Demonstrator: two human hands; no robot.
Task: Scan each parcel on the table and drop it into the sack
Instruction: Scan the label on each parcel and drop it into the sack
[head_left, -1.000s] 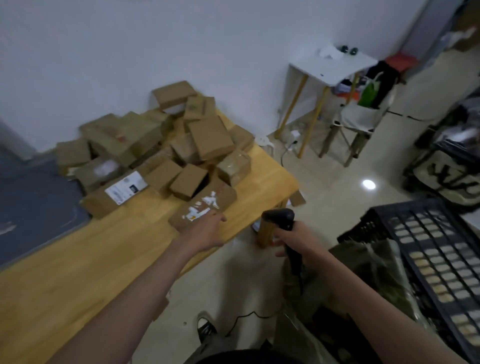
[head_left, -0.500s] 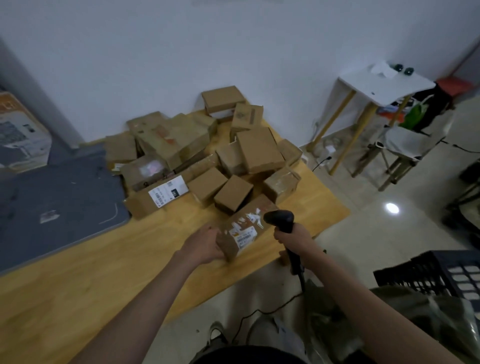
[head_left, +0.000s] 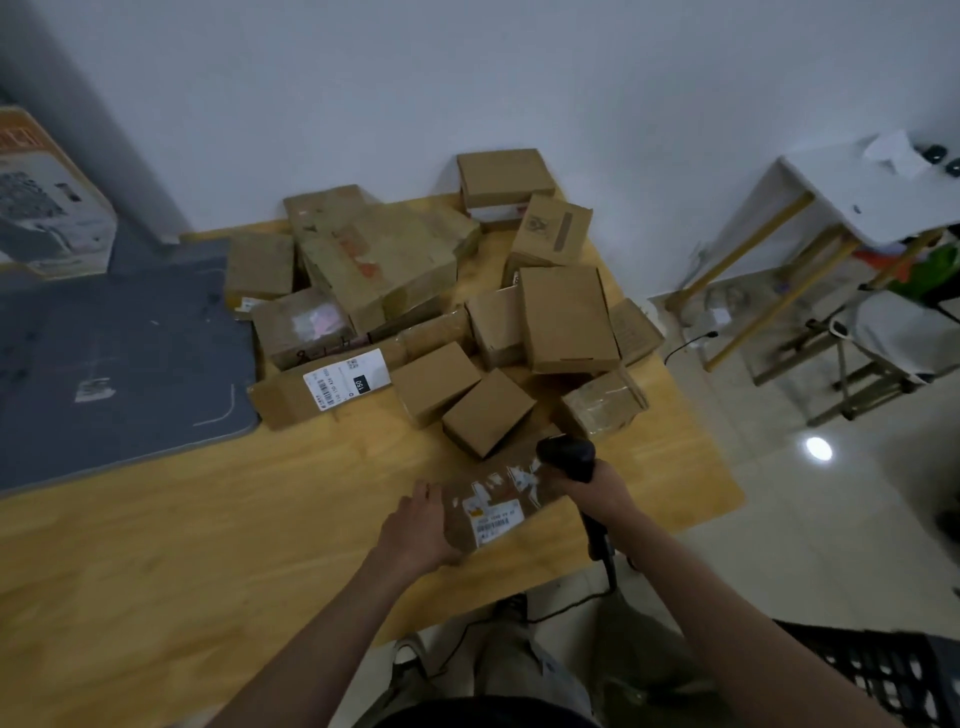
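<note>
The left hand (head_left: 418, 525) grips a labelled parcel (head_left: 496, 501) at the tabletop's (head_left: 260, 519) near edge; the right hand (head_left: 597, 486) clutches the scanner (head_left: 569, 454) just beside it. Scanning seems underway; next, aim at the barcode.

Small parcel-sorting rm: cardboard parcels (head_left: 566, 317) heaped on wood table (head_left: 208, 545), handheld scanner (head_left: 569, 457).

Dim, soft overall; lamp glare (head_left: 817, 448) on glossy floor (head_left: 831, 519); wide-angle edge bending

Plain white wall (head_left: 467, 78), glossy tiled floor (head_left: 831, 545), white side table (head_left: 878, 197) at right.
</note>
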